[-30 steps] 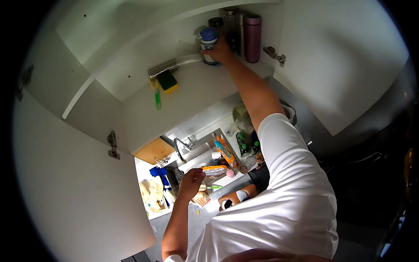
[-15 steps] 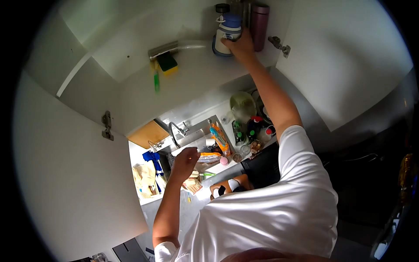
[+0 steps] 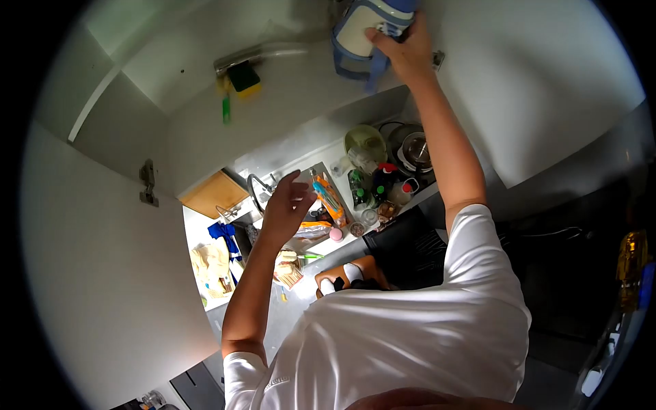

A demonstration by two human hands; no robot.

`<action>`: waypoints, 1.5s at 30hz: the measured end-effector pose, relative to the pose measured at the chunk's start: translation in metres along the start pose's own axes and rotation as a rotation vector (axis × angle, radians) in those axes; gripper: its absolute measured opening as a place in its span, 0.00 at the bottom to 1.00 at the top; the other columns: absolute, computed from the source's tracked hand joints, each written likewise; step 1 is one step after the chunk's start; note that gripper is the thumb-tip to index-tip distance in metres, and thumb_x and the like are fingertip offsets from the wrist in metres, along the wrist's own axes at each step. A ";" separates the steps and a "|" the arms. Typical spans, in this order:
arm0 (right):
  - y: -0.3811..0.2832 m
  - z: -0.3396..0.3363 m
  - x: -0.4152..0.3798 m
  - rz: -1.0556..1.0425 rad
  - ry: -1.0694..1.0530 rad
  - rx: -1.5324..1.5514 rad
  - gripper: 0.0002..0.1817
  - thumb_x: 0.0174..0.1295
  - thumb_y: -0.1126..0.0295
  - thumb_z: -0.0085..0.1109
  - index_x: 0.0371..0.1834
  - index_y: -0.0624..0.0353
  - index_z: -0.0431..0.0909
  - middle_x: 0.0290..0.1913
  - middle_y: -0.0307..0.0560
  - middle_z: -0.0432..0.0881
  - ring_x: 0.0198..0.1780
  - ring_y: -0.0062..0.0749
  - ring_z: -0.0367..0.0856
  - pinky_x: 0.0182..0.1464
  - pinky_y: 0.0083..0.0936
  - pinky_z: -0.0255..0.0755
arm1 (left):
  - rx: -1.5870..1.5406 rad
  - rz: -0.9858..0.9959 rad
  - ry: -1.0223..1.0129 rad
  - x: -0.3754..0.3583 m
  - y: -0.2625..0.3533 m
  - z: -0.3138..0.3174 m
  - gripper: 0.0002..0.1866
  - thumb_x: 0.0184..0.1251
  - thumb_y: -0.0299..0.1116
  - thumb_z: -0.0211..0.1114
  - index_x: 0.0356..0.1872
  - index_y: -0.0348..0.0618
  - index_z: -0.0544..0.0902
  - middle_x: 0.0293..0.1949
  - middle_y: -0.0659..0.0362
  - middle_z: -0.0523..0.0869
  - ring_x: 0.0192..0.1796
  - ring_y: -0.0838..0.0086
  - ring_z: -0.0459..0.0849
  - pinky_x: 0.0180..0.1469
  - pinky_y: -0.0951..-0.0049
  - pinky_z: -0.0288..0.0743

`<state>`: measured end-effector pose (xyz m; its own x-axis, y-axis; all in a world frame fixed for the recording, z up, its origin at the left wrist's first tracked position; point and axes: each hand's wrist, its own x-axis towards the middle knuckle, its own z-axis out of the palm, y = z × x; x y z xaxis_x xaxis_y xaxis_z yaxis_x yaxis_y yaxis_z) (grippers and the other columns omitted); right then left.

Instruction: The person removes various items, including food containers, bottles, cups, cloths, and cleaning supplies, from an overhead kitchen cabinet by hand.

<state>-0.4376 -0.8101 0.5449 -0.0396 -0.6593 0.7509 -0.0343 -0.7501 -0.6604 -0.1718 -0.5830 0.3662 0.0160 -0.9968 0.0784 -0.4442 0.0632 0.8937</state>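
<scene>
High up at the cabinet, my right hand (image 3: 408,55) is wrapped round a white and blue jug (image 3: 363,31), which is tilted and has a blue strap hanging below it. My left hand (image 3: 288,208) is raised above the sink area with its fingers apart, holding nothing. A green and yellow sponge (image 3: 244,78) lies on the cabinet shelf (image 3: 294,102), beside a green-handled brush (image 3: 226,108) and a shiny rolled tube (image 3: 263,55).
Open cabinet doors stand at left (image 3: 102,260) and right (image 3: 540,82). Below are a faucet (image 3: 254,191), a wooden board (image 3: 213,195), bottles (image 3: 359,195), a green bowl (image 3: 365,142), an orange packet (image 3: 331,201) and a pale cloth (image 3: 210,266).
My right hand has pulled the jug forward toward me, off its place on the shelf, and tilted it. My left hand has risen and its fingers have spread. The view has shifted slightly.
</scene>
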 end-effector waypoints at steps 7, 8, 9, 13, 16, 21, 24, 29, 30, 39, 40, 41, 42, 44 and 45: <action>-0.073 -0.007 -0.078 0.102 -0.156 0.181 0.52 0.46 0.65 0.86 0.74 0.64 0.63 0.65 0.54 0.79 0.66 0.39 0.81 0.70 0.38 0.74 | 0.016 0.190 0.152 -0.004 0.079 -0.007 0.60 0.57 0.46 0.85 0.83 0.39 0.54 0.72 0.42 0.74 0.72 0.56 0.78 0.69 0.56 0.77; -0.077 -0.005 -0.098 0.110 -0.235 0.187 0.53 0.46 0.67 0.86 0.75 0.63 0.61 0.67 0.51 0.77 0.67 0.38 0.78 0.72 0.39 0.72 | -0.056 0.317 0.170 -0.005 0.089 -0.008 0.64 0.52 0.48 0.87 0.83 0.38 0.53 0.73 0.40 0.74 0.73 0.55 0.77 0.71 0.55 0.75; -0.078 -0.001 -0.113 0.093 -0.348 0.218 0.53 0.47 0.65 0.86 0.75 0.63 0.61 0.67 0.53 0.76 0.67 0.39 0.77 0.72 0.38 0.71 | -0.128 0.444 0.186 -0.007 0.096 -0.008 0.68 0.47 0.51 0.89 0.83 0.36 0.52 0.73 0.39 0.73 0.74 0.53 0.76 0.72 0.53 0.74; -0.065 0.027 -0.191 0.182 -0.552 0.220 0.56 0.49 0.61 0.83 0.78 0.70 0.58 0.68 0.60 0.74 0.72 0.48 0.75 0.75 0.40 0.67 | -0.324 0.148 -0.047 -0.026 0.102 -0.012 0.69 0.37 0.50 0.93 0.79 0.36 0.58 0.68 0.45 0.78 0.70 0.59 0.79 0.73 0.57 0.73; -0.038 0.045 -0.228 0.243 -0.635 0.198 0.60 0.47 0.56 0.86 0.78 0.71 0.57 0.69 0.63 0.72 0.73 0.51 0.73 0.76 0.41 0.66 | -0.302 -0.100 -0.097 -0.030 0.050 -0.012 0.54 0.40 0.38 0.92 0.70 0.35 0.70 0.59 0.51 0.84 0.61 0.65 0.85 0.67 0.63 0.78; -0.004 0.041 -0.270 0.439 -0.883 0.388 0.78 0.41 0.47 0.91 0.86 0.66 0.40 0.83 0.61 0.56 0.83 0.46 0.59 0.82 0.40 0.53 | -0.347 -0.192 -0.097 -0.053 0.019 -0.004 0.45 0.39 0.32 0.90 0.63 0.35 0.77 0.55 0.53 0.87 0.59 0.68 0.86 0.66 0.64 0.79; 0.024 0.044 -0.286 0.569 -1.190 0.601 0.73 0.41 0.53 0.91 0.86 0.63 0.46 0.80 0.61 0.64 0.82 0.46 0.61 0.81 0.38 0.56 | -0.339 -0.116 -0.141 -0.068 -0.005 -0.009 0.42 0.40 0.30 0.90 0.62 0.37 0.80 0.57 0.56 0.87 0.59 0.70 0.86 0.65 0.65 0.78; 0.035 0.043 -0.330 0.762 -1.512 0.280 0.24 0.52 0.63 0.79 0.51 0.62 0.87 0.37 0.43 0.91 0.37 0.25 0.86 0.40 0.26 0.77 | -0.163 -0.100 -0.083 -0.072 -0.012 -0.027 0.34 0.43 0.29 0.89 0.55 0.34 0.84 0.48 0.54 0.91 0.48 0.69 0.90 0.57 0.66 0.84; 0.036 0.037 -0.333 0.735 -1.413 0.357 0.12 0.55 0.65 0.73 0.40 0.59 0.90 0.28 0.39 0.86 0.30 0.21 0.82 0.34 0.26 0.73 | -0.260 -0.167 -0.097 -0.071 -0.009 -0.028 0.35 0.45 0.27 0.88 0.57 0.33 0.82 0.51 0.52 0.90 0.51 0.68 0.89 0.59 0.65 0.83; 0.039 -0.001 -0.326 1.121 -0.894 0.626 0.37 0.70 0.63 0.65 0.80 0.62 0.64 0.57 0.52 0.86 0.46 0.27 0.85 0.46 0.25 0.78 | -0.226 -0.302 -0.200 -0.068 -0.079 0.017 0.44 0.46 0.28 0.88 0.66 0.37 0.74 0.56 0.55 0.86 0.55 0.71 0.86 0.60 0.69 0.81; 0.040 0.001 -0.328 0.898 -0.912 0.481 0.42 0.67 0.60 0.70 0.81 0.61 0.61 0.61 0.55 0.84 0.52 0.33 0.86 0.52 0.28 0.78 | -0.215 -0.304 -0.178 -0.065 -0.074 0.030 0.44 0.46 0.27 0.87 0.67 0.36 0.73 0.57 0.54 0.85 0.56 0.71 0.86 0.61 0.69 0.81; 0.042 0.005 -0.332 0.674 -0.922 0.336 0.48 0.63 0.57 0.75 0.82 0.61 0.59 0.65 0.58 0.82 0.58 0.38 0.86 0.58 0.31 0.79 | -0.205 -0.307 -0.155 -0.064 -0.069 0.043 0.45 0.46 0.26 0.86 0.68 0.36 0.72 0.58 0.54 0.84 0.57 0.70 0.85 0.61 0.68 0.81; 0.041 0.006 -0.337 0.726 -0.848 0.224 0.51 0.59 0.52 0.80 0.80 0.61 0.62 0.65 0.60 0.82 0.66 0.46 0.82 0.66 0.35 0.75 | -0.152 -0.345 -0.214 -0.059 -0.069 0.052 0.47 0.45 0.25 0.85 0.71 0.34 0.70 0.58 0.53 0.83 0.58 0.71 0.84 0.61 0.68 0.81; 0.047 0.000 -0.339 0.820 -0.840 0.097 0.49 0.59 0.51 0.80 0.78 0.61 0.66 0.64 0.60 0.82 0.65 0.45 0.82 0.66 0.35 0.76 | 0.008 -0.237 -0.276 -0.051 -0.066 0.069 0.49 0.45 0.26 0.84 0.73 0.35 0.69 0.59 0.51 0.84 0.59 0.67 0.85 0.64 0.65 0.80; 0.052 -0.004 -0.339 0.914 -0.830 -0.028 0.47 0.58 0.50 0.80 0.76 0.61 0.69 0.63 0.60 0.83 0.64 0.45 0.83 0.65 0.36 0.76 | 0.134 -0.163 -0.322 -0.042 -0.064 0.078 0.50 0.45 0.25 0.84 0.74 0.36 0.69 0.60 0.50 0.85 0.59 0.65 0.85 0.65 0.64 0.79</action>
<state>-0.4302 -0.6260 0.2560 0.5852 -0.7816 -0.2161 -0.3492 -0.0024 -0.9370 -0.2140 -0.5491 0.2715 -0.1769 -0.9588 -0.2221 -0.5724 -0.0833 0.8157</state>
